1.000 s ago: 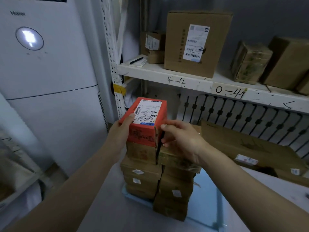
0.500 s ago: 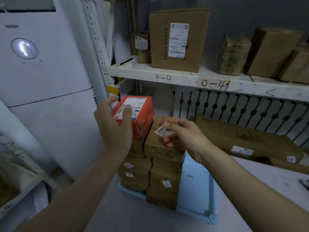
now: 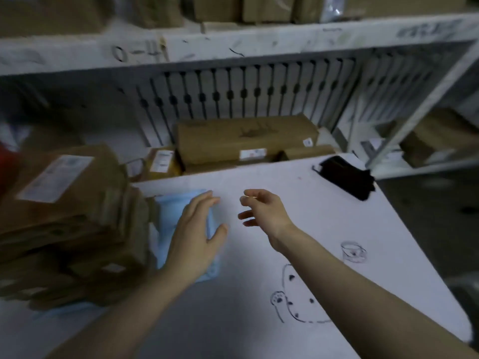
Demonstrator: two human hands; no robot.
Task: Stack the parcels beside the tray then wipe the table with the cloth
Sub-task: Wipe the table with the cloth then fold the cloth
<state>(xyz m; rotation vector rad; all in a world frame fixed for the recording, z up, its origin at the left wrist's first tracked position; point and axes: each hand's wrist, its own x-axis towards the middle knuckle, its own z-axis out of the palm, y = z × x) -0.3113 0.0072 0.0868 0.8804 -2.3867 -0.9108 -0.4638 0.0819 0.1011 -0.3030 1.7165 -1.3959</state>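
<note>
Both empty: left hand splayed wide over blue tray beside parcel stack, right hand loosely open above desk.

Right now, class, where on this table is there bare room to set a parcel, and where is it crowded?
Bare table runs between the right hand and the black cloth, and nearer, around the pen doodles. The left is crowded: stacked parcels stand on the blue tray, the left hand over its right end.
</note>
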